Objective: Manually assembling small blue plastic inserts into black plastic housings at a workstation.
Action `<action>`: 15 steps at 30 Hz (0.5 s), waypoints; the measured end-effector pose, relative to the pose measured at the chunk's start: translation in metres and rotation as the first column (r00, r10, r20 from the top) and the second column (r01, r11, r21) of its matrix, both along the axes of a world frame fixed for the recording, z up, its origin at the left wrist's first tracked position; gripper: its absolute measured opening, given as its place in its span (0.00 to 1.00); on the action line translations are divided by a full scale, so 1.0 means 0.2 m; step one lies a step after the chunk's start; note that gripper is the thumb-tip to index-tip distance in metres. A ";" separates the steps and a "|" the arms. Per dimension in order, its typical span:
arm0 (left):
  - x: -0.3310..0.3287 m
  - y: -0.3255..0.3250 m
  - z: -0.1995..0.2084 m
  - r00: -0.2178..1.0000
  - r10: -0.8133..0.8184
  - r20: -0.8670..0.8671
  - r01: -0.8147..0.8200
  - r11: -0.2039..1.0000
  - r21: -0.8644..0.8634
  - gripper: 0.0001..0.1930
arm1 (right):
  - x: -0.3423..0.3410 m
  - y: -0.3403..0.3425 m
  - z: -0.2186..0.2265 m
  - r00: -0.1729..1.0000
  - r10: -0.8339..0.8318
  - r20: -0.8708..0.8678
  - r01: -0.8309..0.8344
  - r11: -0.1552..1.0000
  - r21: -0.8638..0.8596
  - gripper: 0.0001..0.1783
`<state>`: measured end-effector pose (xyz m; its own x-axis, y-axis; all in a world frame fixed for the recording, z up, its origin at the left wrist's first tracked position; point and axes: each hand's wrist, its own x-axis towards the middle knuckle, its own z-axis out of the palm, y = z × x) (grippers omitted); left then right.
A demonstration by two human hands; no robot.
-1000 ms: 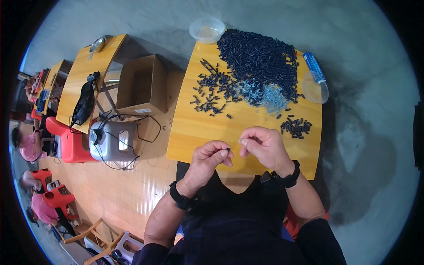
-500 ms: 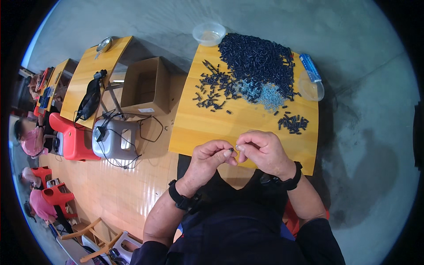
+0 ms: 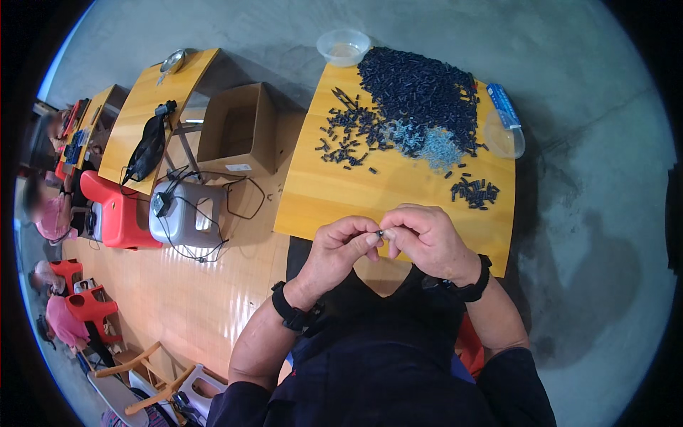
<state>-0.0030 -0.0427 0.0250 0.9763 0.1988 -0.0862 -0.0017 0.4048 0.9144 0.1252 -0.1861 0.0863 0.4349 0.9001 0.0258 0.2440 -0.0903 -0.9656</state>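
Observation:
Over the near edge of the yellow table [image 3: 313, 192], my two hands meet fingertip to fingertip. Thumb and forefinger of my left hand [image 3: 338, 250] pinch a small dark cylindrical piece [image 3: 380, 233]. My right hand [image 3: 427, 243] is closed in a pinch at the other end of that piece; what its fingers hold is mostly hidden. Beyond them lies a big heap of short dark cylinders [image 3: 420, 89], with tiny light-blue parts [image 3: 439, 148] along its near side. A smaller group of dark cylinders [image 3: 475, 192] is on the right, and loose ones [image 3: 345, 146] are scattered left.
A black pointed tool [image 3: 344, 97] lies left of the heap. Clear plastic bowls stand at the far-left corner [image 3: 343, 48] and right edge [image 3: 504, 139], near a blue box [image 3: 502, 105]. Leftward are a cardboard box [image 3: 238, 132], grey stool [image 3: 186, 217], red chair [image 3: 121, 213] and seated people.
My fingertips have closed the small gap between them, bringing the right hand's pinch against the dark piece in my left. The view has shifted slightly.

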 end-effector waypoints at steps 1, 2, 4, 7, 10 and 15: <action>0.00 0.00 0.00 1.000 0.005 0.001 -0.004 1.000 -0.006 0.07 | 0.00 0.00 0.00 1.000 0.013 0.008 -0.013 1.000 -0.021 0.04; 0.00 0.00 0.00 1.000 0.009 0.002 -0.009 1.000 -0.012 0.07 | 0.00 0.00 0.00 1.000 0.014 0.008 -0.013 1.000 -0.021 0.04; -0.01 0.00 -0.01 1.000 0.009 -0.009 -0.009 1.000 -0.009 0.07 | -0.01 0.00 0.00 1.000 -0.012 0.015 0.013 1.000 -0.020 0.04; -0.01 0.00 0.01 0.998 -0.007 -0.060 0.007 1.000 0.011 0.07 | 0.01 0.01 0.01 0.933 0.038 0.357 -0.052 0.998 0.030 0.05; -0.01 -0.01 0.03 0.992 -0.035 -0.120 0.038 0.999 0.019 0.07 | 0.01 0.02 0.02 0.908 0.071 0.412 -0.094 0.995 0.035 0.05; 0.00 0.01 0.03 0.982 -0.098 -0.161 0.110 0.992 0.068 0.08 | 0.01 0.02 0.02 0.888 0.162 0.431 -0.155 0.987 -0.051 0.02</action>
